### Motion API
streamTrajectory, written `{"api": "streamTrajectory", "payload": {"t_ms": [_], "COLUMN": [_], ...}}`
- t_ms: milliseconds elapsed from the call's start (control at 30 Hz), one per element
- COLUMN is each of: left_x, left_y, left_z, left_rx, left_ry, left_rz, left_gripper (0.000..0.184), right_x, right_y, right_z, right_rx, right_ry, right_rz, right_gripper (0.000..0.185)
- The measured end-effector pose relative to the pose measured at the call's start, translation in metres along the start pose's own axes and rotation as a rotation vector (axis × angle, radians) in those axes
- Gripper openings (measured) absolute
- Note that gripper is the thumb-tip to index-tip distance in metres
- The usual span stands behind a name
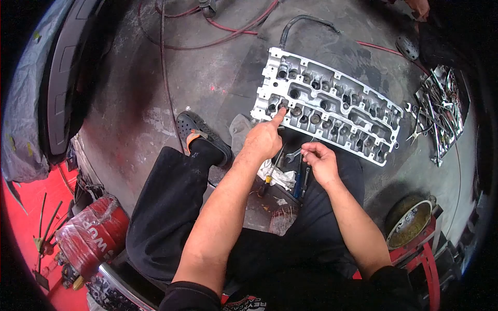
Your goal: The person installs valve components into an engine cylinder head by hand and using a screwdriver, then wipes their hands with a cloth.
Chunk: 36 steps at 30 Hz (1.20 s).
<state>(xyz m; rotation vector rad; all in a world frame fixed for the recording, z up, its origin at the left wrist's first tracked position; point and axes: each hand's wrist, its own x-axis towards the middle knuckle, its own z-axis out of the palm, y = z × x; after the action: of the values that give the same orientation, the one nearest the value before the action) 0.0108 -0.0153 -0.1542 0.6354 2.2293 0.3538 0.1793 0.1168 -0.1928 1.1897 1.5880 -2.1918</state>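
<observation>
A silver engine cylinder head (337, 108) with rows of round bores lies in front of me, angled down to the right. My left hand (263, 140) reaches its near left side. The outstretched index finger touches the head at one of the bores, while the other fingers curl under. Just below the near edge, my right hand (320, 158) is closed in a pinch; whatever is between the fingertips is too small to make out. Below the hands lie a wrench (293, 154), a screwdriver (267, 180) with a yellow and black handle, and a white rag (282, 178).
A tray of many metal tools (443, 111) stands at the far right. A red drum (93, 230) is at lower left, and a round dish (410, 223) at lower right. Red hoses (233, 33) cross the floor behind. Another person's hand (418, 8) shows at top right.
</observation>
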Motion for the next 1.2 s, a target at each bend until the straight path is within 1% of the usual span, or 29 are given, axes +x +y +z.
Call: {"api": "streamTrajectory", "payload": {"t_ms": [100,167,200,233,267,300,333,367,433,467,500,567,633,667,700,767,833,900,933,967,1000,1067,1167,1200], "left_x": [-0.004,-0.010,-0.016,-0.024,-0.032,-0.042,-0.057,-0.075,-0.124,-0.151,-0.175,-0.215,-0.232,-0.234,-0.237,-0.237,-0.232,-0.232,-0.234,-0.236,-0.239,-0.245,-0.250,-0.250], "left_y": [0.000,0.002,0.004,0.006,0.009,0.016,0.026,0.036,0.053,0.057,0.058,0.052,0.029,0.021,0.016,0.013,0.020,0.023,0.024,0.022,0.021,0.018,0.016,0.016], "left_z": [0.001,0.002,0.001,-0.001,-0.005,-0.016,-0.036,-0.058,-0.105,-0.127,-0.148,-0.181,-0.196,-0.199,-0.198,-0.194,-0.190,-0.194,-0.196,-0.199,-0.201,-0.205,-0.206,-0.206], "left_rx": [-0.067,-0.195,-0.197,-0.253,-0.313,-0.328,-0.325,-0.327,-0.263,-0.221,-0.174,-0.239,-0.366,-0.511,-0.531,-0.436,-0.321,-0.354,-0.366,-0.385,-0.403,-0.446,-0.487,-0.486], "left_ry": [0.023,0.052,0.056,0.121,0.190,0.202,0.200,0.202,0.283,0.348,0.415,0.575,0.805,0.892,0.918,0.963,1.093,1.078,1.074,1.058,1.040,1.042,1.061,1.073], "left_rz": [-0.023,-0.086,-0.084,-0.136,-0.189,-0.188,-0.235,-0.285,-0.181,-0.113,-0.045,-0.032,0.043,0.001,-0.004,-0.109,0.099,0.114,0.120,0.162,0.207,0.214,0.210,0.205], "left_gripper": [0.079,0.077,0.077,0.076,0.075,0.075,0.074,0.073,0.074,0.074,0.074,0.072,0.066,0.061,0.061,0.057,0.053,0.051,0.050,0.056,0.062,0.062,0.063,0.063], "right_x": [-0.004,0.001,0.002,-0.002,-0.008,-0.014,-0.017,-0.025,-0.026,-0.020,-0.014,0.010,0.028,0.034,0.040,0.047,0.045,0.045,0.039,0.032,0.029,0.027,0.028,0.026], "right_y": [-0.009,0.003,0.007,0.001,-0.007,-0.014,-0.020,-0.037,-0.062,-0.073,-0.083,-0.097,-0.108,-0.113,-0.113,-0.113,-0.118,-0.115,-0.119,-0.126,-0.125,-0.120,-0.114,-0.114], "right_z": [0.000,-0.002,-0.003,-0.002,0.001,0.004,0.006,0.012,0.026,0.033,0.039,0.049,0.051,0.052,0.052,0.055,0.063,0.065,0.071,0.079,0.083,0.083,0.078,0.079], "right_rx": [-0.038,-0.036,-0.039,-0.046,-0.247,-0.451,-0.663,-0.784,-1.093,-1.141,-1.267,-1.463,-1.620,-1.693,-1.704,-1.720,-1.763,-1.827,-1.845,-1.861,-1.869,-1.926,-1.920,-1.922], "right_ry": [0.007,0.003,-0.002,-0.003,0.032,0.065,0.122,0.090,0.166,0.109,0.086,0.068,-0.003,-0.069,-0.109,-0.151,-0.169,-0.177,-0.171,-0.160,-0.156,-0.106,-0.085,-0.074], "right_rz": [0.004,-0.018,-0.041,-0.047,-0.230,-0.413,-0.663,-0.609,-0.875,-0.904,-0.923,-0.957,-0.952,-0.913,-0.910,-0.848,-0.758,-0.856,-0.760,-0.666,-0.671,-0.686,-0.710,-0.680], "right_gripper": [0.017,0.018,0.018,0.018,0.018,0.018,0.020,0.023,0.027,0.032,0.031,0.029,0.030,0.032,0.031,0.034,0.037,0.039,0.040,0.042,0.042,0.046,0.049,0.050]}}
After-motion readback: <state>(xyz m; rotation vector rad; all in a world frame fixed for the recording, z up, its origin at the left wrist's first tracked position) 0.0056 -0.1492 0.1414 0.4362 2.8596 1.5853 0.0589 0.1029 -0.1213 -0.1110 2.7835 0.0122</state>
